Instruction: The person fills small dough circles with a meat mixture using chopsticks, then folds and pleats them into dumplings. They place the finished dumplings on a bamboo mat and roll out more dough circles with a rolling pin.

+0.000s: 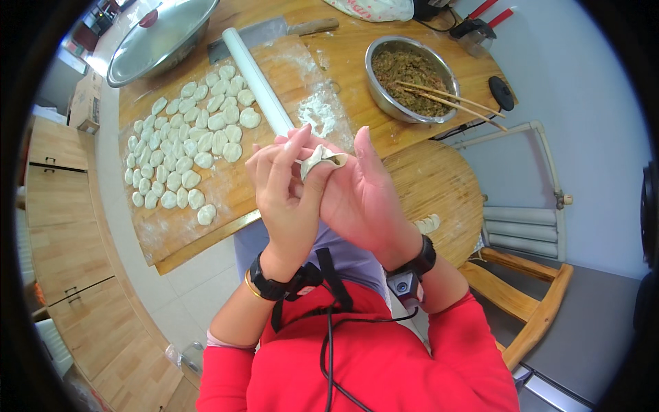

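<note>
A partly folded dumpling (323,158), with filling showing at its right end, is between my two hands. My left hand (285,188) pinches its wrapper with thumb and fingers. Beneath and to the right, my right hand (358,193) has its palm turned up, thumb raised, under the dumpling; some of its fingers are hidden. Many flattened dough pieces (183,149) lie on the floured wooden board (154,239) at left. Beyond the hands is a white rolling pin (257,82). A steel bowl of filling (412,85) holds a pair of wooden chopsticks (453,98).
A cleaver (257,36) lies behind the rolling pin. At the back left stands a large lidded metal pan (159,41). Shaped dumplings (428,223) rest on a round woven tray (448,180) at right, above a wooden chair (545,304). Loose flour (316,116) covers part of the board.
</note>
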A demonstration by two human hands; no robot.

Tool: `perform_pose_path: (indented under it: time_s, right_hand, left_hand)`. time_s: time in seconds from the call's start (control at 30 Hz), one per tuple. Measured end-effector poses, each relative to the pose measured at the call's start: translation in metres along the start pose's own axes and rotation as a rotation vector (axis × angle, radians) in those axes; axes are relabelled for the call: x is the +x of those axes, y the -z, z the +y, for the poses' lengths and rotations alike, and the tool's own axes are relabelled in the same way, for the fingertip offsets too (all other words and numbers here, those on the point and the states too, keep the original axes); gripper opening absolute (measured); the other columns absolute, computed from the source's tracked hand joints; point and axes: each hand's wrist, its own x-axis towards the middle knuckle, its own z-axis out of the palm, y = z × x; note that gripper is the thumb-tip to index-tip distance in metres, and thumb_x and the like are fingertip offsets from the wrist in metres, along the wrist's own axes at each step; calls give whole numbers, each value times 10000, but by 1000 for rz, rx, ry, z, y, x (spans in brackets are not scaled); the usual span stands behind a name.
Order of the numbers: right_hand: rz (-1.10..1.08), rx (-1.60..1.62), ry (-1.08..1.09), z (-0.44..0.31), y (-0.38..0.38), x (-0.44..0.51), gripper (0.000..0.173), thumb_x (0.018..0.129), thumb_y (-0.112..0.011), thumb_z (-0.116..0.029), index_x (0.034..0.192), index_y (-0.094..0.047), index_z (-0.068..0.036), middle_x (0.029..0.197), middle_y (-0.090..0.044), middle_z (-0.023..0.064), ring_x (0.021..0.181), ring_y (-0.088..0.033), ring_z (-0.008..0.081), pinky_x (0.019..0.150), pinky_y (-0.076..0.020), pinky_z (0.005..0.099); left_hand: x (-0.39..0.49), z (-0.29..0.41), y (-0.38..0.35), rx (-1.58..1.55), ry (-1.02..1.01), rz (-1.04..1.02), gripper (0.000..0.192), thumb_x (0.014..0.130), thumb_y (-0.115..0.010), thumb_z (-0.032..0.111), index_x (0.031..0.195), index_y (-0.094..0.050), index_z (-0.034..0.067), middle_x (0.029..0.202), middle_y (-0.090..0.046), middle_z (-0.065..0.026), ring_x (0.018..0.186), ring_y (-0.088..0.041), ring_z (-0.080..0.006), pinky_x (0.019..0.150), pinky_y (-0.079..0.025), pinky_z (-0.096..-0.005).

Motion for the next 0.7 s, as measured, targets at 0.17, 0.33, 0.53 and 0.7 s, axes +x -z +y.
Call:
perform_pose_path:
  time_s: [0.17,0.33,0.53,0.7]
  right_hand:
    - [26,-77,-62,-12,2,-4,869,1079,-298,-652,1544,-333,82,1493,-496,201,1398,-489,293,1191,-382,443]
    - [58,2,-104,-12,1,-13,853,1076,-309,-654,1500,-379,83,1416,-551,175,1314,-558,253,1160,-415,403]
    - [108,-101,-165,-15,8,-17,828,1092,-249,-636,1540,-363,52,1458,-538,170,1356,-536,263,1148,-424,441]
    - [25,-172,-102,-14,11,-23,784,1099,-224,-626,1506,-430,12,1469,-540,151,1367,-529,251,1146,-417,439]
  left_hand:
    - [6,-10,15,333,-308,-61,359,760,-869,181,1114,-811,195,970,-635,28,1044,-543,-222,1202,-210,-491]
    - [8,-4,18,425,-438,-31,271,753,-863,205,1021,-837,234,955,-655,48,1080,-555,-223,1232,-146,-501]
    - [15,8,19,361,-340,-211,280,780,-835,212,1060,-845,230,1167,-742,61,1296,-552,-270,1247,-107,-506]
    - [19,8,22,317,-346,-335,232,812,-809,196,1038,-848,229,1125,-788,65,1365,-558,-261,1262,-29,-513]
